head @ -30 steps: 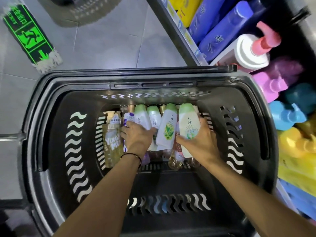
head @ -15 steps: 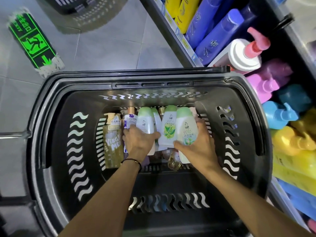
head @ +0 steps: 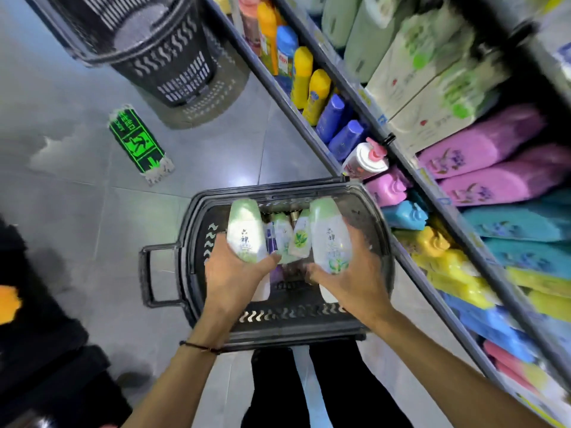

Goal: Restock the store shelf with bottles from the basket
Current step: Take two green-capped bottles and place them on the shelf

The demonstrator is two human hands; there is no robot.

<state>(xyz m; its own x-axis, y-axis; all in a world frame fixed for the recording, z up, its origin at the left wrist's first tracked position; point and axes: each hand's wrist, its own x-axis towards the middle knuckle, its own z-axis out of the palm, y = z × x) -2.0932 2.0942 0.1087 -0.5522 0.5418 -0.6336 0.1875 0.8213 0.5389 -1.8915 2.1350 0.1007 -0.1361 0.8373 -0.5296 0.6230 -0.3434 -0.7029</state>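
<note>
Over the basket [head: 278, 193], both hands [head: 234, 273] [head: 352, 279] grip bottles [head: 245, 233] [head: 330, 239] (one each); shelf edge [head: 414, 270] right.

I have the left hand [head: 234, 273] gripping a white plastic bottle with a pale green cap [head: 244, 227] and the right hand [head: 352, 282] gripping a second white green-capped bottle [head: 329, 230]. Both are over the black slotted plastic basket [head: 293, 333], beside the grey store shelf [head: 312, 134] of coloured bottles.

Grey tiled floor [head: 77, 227] with black basket [head: 278, 330], second basket [head: 173, 66] beyond, green exit sticker [head: 137, 143].
</note>
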